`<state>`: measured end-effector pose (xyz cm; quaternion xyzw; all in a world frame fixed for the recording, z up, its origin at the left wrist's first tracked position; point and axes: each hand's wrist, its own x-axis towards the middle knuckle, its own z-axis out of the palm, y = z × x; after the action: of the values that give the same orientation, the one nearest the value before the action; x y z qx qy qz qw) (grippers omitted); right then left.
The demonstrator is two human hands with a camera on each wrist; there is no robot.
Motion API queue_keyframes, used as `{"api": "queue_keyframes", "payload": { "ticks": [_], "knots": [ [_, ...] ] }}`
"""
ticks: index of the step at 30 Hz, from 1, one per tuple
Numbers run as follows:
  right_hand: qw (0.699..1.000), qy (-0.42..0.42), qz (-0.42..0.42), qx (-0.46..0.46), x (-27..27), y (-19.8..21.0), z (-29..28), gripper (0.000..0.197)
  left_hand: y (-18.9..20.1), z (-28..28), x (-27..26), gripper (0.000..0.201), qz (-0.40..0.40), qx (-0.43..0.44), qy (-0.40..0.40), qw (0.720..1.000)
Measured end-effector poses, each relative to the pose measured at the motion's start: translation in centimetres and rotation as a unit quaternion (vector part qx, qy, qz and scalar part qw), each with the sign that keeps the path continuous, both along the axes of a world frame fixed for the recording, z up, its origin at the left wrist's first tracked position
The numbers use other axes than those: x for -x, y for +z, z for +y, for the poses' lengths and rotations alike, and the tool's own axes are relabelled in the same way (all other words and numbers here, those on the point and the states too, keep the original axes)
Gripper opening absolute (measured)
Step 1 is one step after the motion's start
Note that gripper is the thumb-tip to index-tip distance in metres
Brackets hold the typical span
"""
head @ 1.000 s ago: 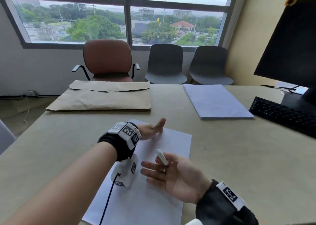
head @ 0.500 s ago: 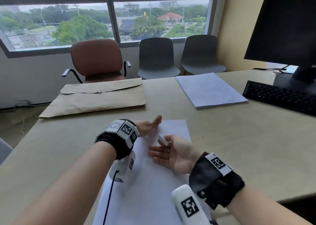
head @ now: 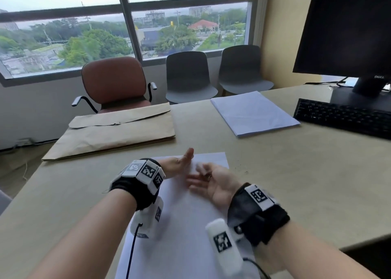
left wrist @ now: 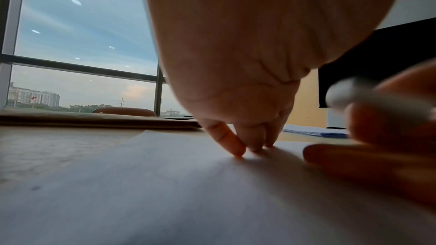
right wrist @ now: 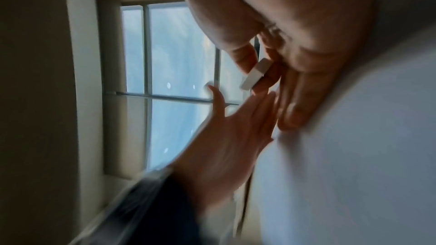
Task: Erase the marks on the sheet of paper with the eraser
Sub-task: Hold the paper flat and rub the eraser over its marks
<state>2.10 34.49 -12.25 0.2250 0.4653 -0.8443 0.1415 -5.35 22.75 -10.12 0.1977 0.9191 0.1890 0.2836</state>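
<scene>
A white sheet of paper (head: 182,232) lies on the beige table in front of me. My left hand (head: 179,163) rests on its far left part, thumb raised, with straight fingertips (left wrist: 238,151) pressing the sheet (left wrist: 165,183). My right hand (head: 211,179) lies palm up over the sheet's far end and pinches a small white eraser (head: 200,167) between thumb and fingers. The eraser (right wrist: 253,74) shows flat and oblong in the right wrist view, and blurred (left wrist: 354,96) in the left wrist view. I can make out no marks on the paper.
A brown envelope (head: 114,132) lies at the far left of the table (head: 306,183). A stack of white sheets (head: 254,113) sits far right, with a black keyboard (head: 342,116) and monitor (head: 347,28) beyond. Chairs stand under the window.
My right hand has carried the eraser forward over the sheet, close to the left hand. The head view has tipped down and turned. The left hand has stayed in place.
</scene>
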Motion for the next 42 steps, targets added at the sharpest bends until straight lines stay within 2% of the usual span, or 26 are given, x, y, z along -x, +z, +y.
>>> {"api": "queue_keyframes", "payload": {
  "ticks": [1, 3, 4, 5, 7, 9, 11, 12, 13, 14, 16, 18, 20, 22, 24, 26, 28, 33, 35, 37, 39, 41, 42],
  "knots": [
    [0.996, -0.086, -0.003, -0.008, 0.9, -0.1, 1.1, 0.031, -0.2, -0.3, 0.2, 0.088, 0.002, 0.003, -0.002, 1.000],
    [0.964, -0.260, 0.003, -0.046, 2.7, 0.2, 3.8, 0.030, -0.7, -0.8, 1.0, 0.126, -0.003, 0.024, -0.015, 1.000],
    [0.945, -0.318, 0.003, -0.082, 3.1, 0.4, 5.0, 0.030, -1.3, -0.9, 1.5, 0.137, -0.002, 0.033, -0.022, 0.999],
    [0.935, -0.338, 0.008, -0.102, 3.2, 0.6, 5.9, 0.031, -1.5, -1.0, 1.8, 0.140, 0.000, 0.036, -0.027, 0.999],
    [0.951, -0.303, 0.020, -0.053, 1.6, 1.0, 5.9, 0.029, -1.5, -0.9, 1.9, 0.132, -0.002, 0.044, -0.028, 0.999],
    [0.987, -0.155, 0.018, 0.029, -1.0, 1.1, 4.5, 0.028, -0.9, -0.7, 1.4, 0.118, -0.013, 0.040, -0.021, 0.999],
    [1.000, -0.002, -0.003, 0.017, -3.0, 0.6, 3.2, 0.028, -0.1, -0.2, 0.3, 0.092, -0.016, 0.056, -0.016, 0.998],
    [1.000, 0.023, -0.013, 0.001, -3.1, 0.2, 3.0, 0.028, 0.2, -0.1, -0.2, 0.075, -0.013, 0.068, -0.019, 0.997],
    [1.000, 0.005, -0.017, -0.014, -2.8, 0.1, 3.3, 0.028, 0.5, 0.1, -0.4, 0.065, -0.006, 0.082, -0.024, 0.996],
    [0.998, -0.051, -0.016, -0.028, -2.0, 0.0, 3.9, 0.028, 0.6, 0.3, -0.6, 0.063, 0.008, 0.100, -0.031, 0.995],
    [0.980, -0.184, -0.007, -0.072, 0.1, 0.4, 5.8, 0.027, 0.9, 0.6, -1.1, 0.072, 0.044, 0.139, -0.046, 0.988],
    [0.962, -0.243, 0.002, -0.128, 1.6, 1.1, 7.4, 0.026, 0.9, 1.2, -1.7, 0.081, 0.061, 0.158, -0.058, 0.984],
    [0.966, -0.197, 0.028, -0.164, 2.0, 2.1, 8.1, 0.026, 0.5, 2.0, -2.1, 0.086, 0.071, 0.162, -0.070, 0.982],
    [0.966, -0.076, 0.060, -0.240, 2.0, 3.1, 8.0, 0.024, 0.1, 2.8, -2.2, 0.092, 0.085, 0.172, -0.077, 0.978],
    [0.927, 0.083, 0.078, -0.356, 2.0, 3.6, 7.7, 0.020, 0.1, 3.2, -2.2, 0.100, 0.085, 0.194, -0.086, 0.974],
    [0.859, 0.226, 0.070, -0.454, 2.0, 3.5, 7.2, 0.015, 0.0, 3.4, -2.1, 0.107, 0.084, 0.207, -0.090, 0.971],
    [0.788, 0.308, 0.066, -0.530, 2.5, 3.1, 6.8, 0.016, 0.0, 3.3, -2.1, 0.111, 0.087, 0.209, -0.099, 0.969],
    [0.689, 0.307, 0.127, -0.644, 3.9, 2.9, 5.6, 0.018, -0.3, 3.2, -1.7, 0.119, 0.089, 0.216, -0.114, 0.966],
    [0.639, 0.347, 0.169, -0.666, 3.3, 2.7, 5.3, 0.021, -0.4, 3.4, -1.8, 0.120, 0.094, 0.218, -0.116, 0.965],
    [0.605, 0.398, 0.199, -0.661, 2.3, 2.7, 5.0, 0.036, -0.4, 3.4, -1.8, 0.120, 0.096, 0.223, -0.119, 0.963],
    [0.598, 0.417, 0.201, -0.654, 2.2, 3.0, 5.3, 0.032, -0.3, 3.5, -1.9, 0.119, 0.095, 0.230, -0.124, 0.961],
    [0.600, 0.387, 0.206, -0.669, 3.1, 3.1, 5.7, 0.014, -0.2, 3.5, -2.0, 0.118, 0.093, 0.234, -0.127, 0.959],
    [0.599, 0.357, 0.214, -0.684, 3.6, 3.1, 5.8, 0.015, -0.2, 3.5, -2.0, 0.117, 0.094, 0.237, -0.127, 0.959]
  ]
}}
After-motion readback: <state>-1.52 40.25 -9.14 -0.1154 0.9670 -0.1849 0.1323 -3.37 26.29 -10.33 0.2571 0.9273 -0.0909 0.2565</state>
